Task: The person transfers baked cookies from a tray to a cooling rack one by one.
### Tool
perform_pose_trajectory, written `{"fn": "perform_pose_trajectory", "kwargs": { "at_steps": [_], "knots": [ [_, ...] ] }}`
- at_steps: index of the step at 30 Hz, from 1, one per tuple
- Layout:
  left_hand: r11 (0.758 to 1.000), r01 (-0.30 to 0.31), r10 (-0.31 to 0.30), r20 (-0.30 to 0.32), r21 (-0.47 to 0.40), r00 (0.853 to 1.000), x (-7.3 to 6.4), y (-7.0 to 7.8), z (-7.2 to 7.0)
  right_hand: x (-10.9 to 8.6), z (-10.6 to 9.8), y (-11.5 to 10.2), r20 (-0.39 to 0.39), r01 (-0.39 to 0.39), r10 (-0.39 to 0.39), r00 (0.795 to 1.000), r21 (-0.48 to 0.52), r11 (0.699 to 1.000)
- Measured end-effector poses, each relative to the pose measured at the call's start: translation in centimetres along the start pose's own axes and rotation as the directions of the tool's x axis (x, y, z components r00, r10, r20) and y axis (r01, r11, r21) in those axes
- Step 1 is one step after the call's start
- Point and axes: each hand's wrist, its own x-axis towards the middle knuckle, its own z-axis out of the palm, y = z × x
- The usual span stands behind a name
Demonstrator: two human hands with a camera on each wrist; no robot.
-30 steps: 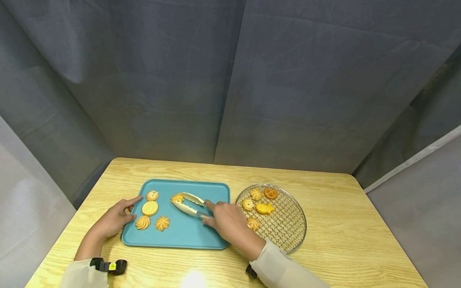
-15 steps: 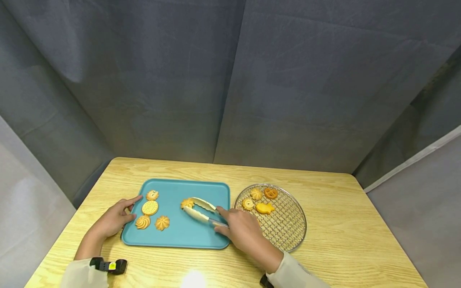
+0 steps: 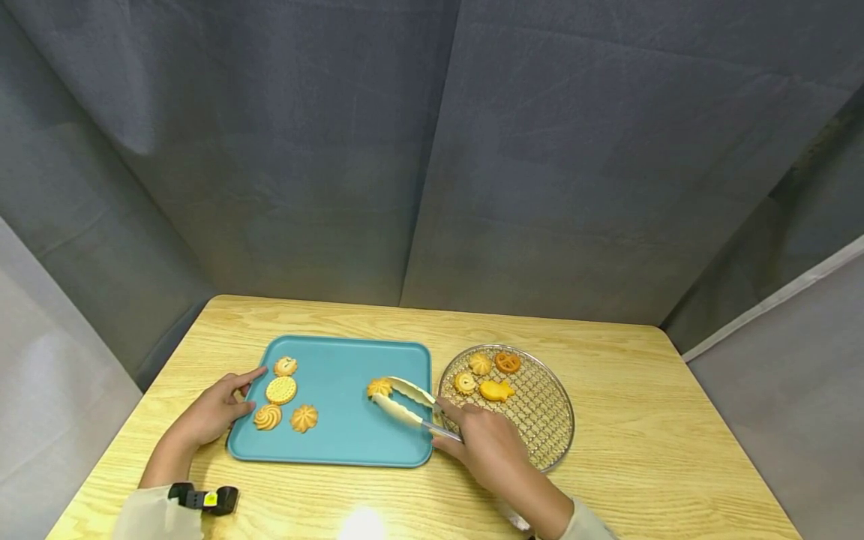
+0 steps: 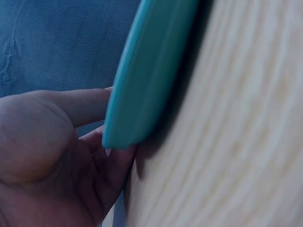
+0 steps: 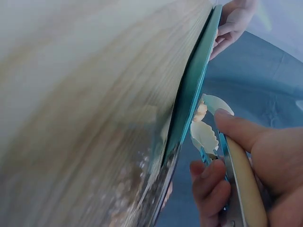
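My right hand (image 3: 496, 442) grips a pair of tongs (image 3: 405, 412) with cream scalloped tips. Between those tips is a flower-shaped cookie (image 3: 379, 387), over the right half of the blue tray (image 3: 337, 442). The right wrist view shows the cookie (image 5: 200, 112) between both tips, close over the tray. My left hand (image 3: 216, 409) holds the tray's left edge; in the left wrist view its fingers lie on both sides of the rim (image 4: 137, 90). Near that hand lie a small cookie (image 3: 286, 366), a round cookie (image 3: 280, 390), a swirl cookie (image 3: 268, 417) and another flower-shaped cookie (image 3: 304, 418).
Right of the tray stands a round wire rack (image 3: 540, 435). On it are a pretzel cookie (image 3: 508, 363), a fish-shaped cookie (image 3: 496, 391), a ring-like cookie (image 3: 465, 383) and a flower-shaped cookie (image 3: 480, 364). My right hand and forearm cover its near left part. Grey curtains (image 3: 540, 187) surround the wooden table (image 3: 641, 420).
My right hand has moved right with the tongs, and the flower-shaped cookie at their tips has shifted right across the tray. My left hand has stayed on the tray's edge.
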Motion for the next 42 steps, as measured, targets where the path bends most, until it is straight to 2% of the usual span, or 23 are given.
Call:
{"fn": "perform_pose_trajectory", "kwargs": {
  "at_steps": [6, 14, 23, 28, 34, 42],
  "knots": [
    [1.000, -0.001, 0.001, -0.001, -0.007, 1.000, 0.0, 0.0, 0.0, -1.5, -1.0, 1.3, -0.015, -0.039, 0.039, 0.999, -0.023, 0.999],
    [1.000, -0.005, 0.005, 0.000, -0.012, 1.000, 0.1, -0.1, -0.1, -3.3, -2.2, 3.3, -0.021, -0.130, 0.130, 0.991, 0.010, 0.991],
    [1.000, -0.007, 0.007, 0.012, -0.016, 1.000, 0.1, 0.0, -0.1, -5.4, -3.7, 6.3, 0.031, -0.267, 0.266, 0.964, 0.052, 0.962],
    [1.000, -0.018, 0.018, 0.006, -0.012, 1.000, 0.1, -0.1, -0.1, -6.2, -4.4, 9.0, 0.023, -0.306, 0.305, 0.952, 0.044, 0.951],
    [1.000, 0.001, 0.000, 0.014, -0.022, 1.000, 0.0, 0.0, -0.1, -7.0, -5.0, 12.1, 0.047, -0.343, 0.342, 0.939, 0.022, 0.939],
    [1.000, -0.009, 0.009, 0.015, -0.027, 1.000, -0.3, 0.3, -0.1, -8.6, -6.4, 13.7, 0.079, -0.384, 0.383, 0.921, 0.003, 0.923]
  ]
}}
